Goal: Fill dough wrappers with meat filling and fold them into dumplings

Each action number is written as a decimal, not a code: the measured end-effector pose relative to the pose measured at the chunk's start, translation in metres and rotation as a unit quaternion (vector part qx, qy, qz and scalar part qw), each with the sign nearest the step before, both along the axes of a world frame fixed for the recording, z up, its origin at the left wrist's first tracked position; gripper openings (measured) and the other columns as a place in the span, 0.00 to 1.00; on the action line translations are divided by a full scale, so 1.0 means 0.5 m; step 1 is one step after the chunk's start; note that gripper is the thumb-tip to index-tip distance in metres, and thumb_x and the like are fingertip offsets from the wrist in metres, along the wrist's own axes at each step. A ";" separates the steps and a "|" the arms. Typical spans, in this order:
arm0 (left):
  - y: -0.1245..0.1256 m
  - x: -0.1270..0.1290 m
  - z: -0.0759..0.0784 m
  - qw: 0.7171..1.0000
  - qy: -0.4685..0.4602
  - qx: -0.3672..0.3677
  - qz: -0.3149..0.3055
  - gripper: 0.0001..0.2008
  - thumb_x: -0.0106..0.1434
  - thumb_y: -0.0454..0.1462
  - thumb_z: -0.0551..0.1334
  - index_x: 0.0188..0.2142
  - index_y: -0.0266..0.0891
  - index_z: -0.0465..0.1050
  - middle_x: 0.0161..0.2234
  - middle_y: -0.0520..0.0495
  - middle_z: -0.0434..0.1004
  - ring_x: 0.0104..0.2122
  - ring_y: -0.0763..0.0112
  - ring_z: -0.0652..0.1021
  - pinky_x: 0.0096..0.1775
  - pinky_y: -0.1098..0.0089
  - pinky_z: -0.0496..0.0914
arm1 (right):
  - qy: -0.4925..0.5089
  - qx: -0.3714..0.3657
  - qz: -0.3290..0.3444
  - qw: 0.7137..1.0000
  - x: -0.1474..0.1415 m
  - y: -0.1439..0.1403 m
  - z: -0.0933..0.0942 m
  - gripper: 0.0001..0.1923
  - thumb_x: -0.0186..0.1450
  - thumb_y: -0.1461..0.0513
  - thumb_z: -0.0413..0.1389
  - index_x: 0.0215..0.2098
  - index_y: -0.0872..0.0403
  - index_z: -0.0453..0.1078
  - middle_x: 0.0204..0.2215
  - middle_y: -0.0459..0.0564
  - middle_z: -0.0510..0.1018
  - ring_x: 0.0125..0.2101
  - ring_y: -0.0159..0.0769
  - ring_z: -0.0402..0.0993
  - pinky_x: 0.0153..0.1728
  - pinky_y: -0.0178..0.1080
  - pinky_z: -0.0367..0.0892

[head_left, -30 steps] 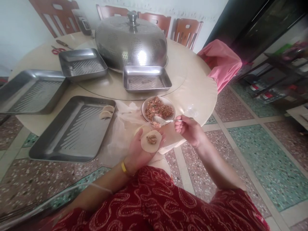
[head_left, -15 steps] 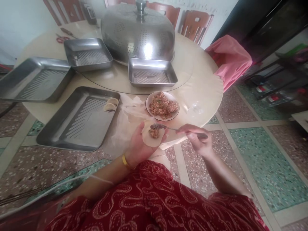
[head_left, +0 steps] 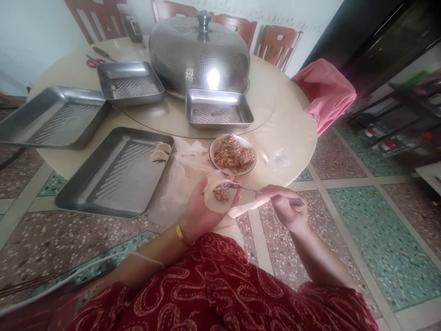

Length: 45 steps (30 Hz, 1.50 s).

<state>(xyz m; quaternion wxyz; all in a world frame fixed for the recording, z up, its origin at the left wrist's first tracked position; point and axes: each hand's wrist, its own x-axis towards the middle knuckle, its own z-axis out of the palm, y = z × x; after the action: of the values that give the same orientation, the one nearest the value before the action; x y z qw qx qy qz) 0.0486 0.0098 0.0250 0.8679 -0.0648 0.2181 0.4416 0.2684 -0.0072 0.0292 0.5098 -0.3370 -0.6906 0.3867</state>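
On the palm of my left hand [head_left: 197,212] lies a round dumpling wrapper [head_left: 214,205], its edge held by the fingers and thumb. A small mound of meat filling [head_left: 222,195] sits at its centre. My right hand [head_left: 287,207] is closed around the handle of a metal spoon [head_left: 253,190], whose bowl rests on the filling. Just beyond the hands stands a bowl [head_left: 211,161] heaped with minced filling [head_left: 231,154]. Folded dumplings [head_left: 161,151] lie at the right edge of a large metal tray [head_left: 103,212] to the left.
Smaller metal trays [head_left: 219,123] stand further back beside a big domed steel lid [head_left: 200,59]. A crumpled plastic sheet [head_left: 179,179] lies between tray and bowl. Red-handled scissors [head_left: 94,61] are at the back left; a pink cloth-draped chair [head_left: 327,92] is on the right.
My right hand has moved slightly right and down, and the spoon bowl has turned over the filling. The wrapper stays in my left hand. The whole view has shifted slightly.
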 end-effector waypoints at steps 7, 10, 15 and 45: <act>0.001 0.002 0.002 1.000 0.000 -0.012 0.007 0.27 0.70 0.47 0.49 0.61 0.32 0.64 0.47 0.36 0.79 0.50 0.52 0.77 0.50 0.55 0.70 | -0.042 0.000 0.022 0.999 -0.005 -0.002 0.001 0.12 0.70 0.60 0.54 0.47 0.39 0.77 0.39 0.46 0.83 0.39 0.38 0.80 0.38 0.44 0.74; 0.001 0.002 0.004 1.000 -0.002 -0.007 0.004 0.27 0.70 0.47 0.49 0.59 0.30 0.65 0.49 0.34 0.78 0.50 0.53 0.78 0.50 0.56 0.71 | -0.001 0.006 0.009 1.000 -0.007 0.000 0.003 0.12 0.70 0.59 0.53 0.46 0.38 0.77 0.37 0.44 0.84 0.39 0.39 0.80 0.38 0.44 0.75; -0.001 0.000 -0.002 1.000 -0.016 -0.004 -0.010 0.23 0.70 0.48 0.50 0.52 0.34 0.72 0.46 0.37 0.79 0.49 0.51 0.78 0.48 0.55 0.72 | 0.014 0.024 -0.019 0.999 -0.005 0.005 0.001 0.11 0.69 0.59 0.54 0.44 0.41 0.78 0.36 0.46 0.85 0.38 0.40 0.81 0.38 0.44 0.74; 0.004 -0.006 -0.021 0.999 -0.018 0.027 -0.022 0.26 0.69 0.49 0.50 0.55 0.33 0.69 0.48 0.34 0.78 0.49 0.52 0.78 0.51 0.55 0.70 | -0.033 0.087 -0.027 0.995 -0.002 0.015 -0.011 0.13 0.69 0.59 0.54 0.48 0.36 0.75 0.38 0.43 0.84 0.38 0.37 0.82 0.34 0.43 0.78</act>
<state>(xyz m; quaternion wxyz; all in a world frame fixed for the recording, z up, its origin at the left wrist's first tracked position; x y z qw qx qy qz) 0.0458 0.0118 0.0144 0.8828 -0.0439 0.1918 0.4266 0.2676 0.0005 0.0236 0.5242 -0.3230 -0.7287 0.2999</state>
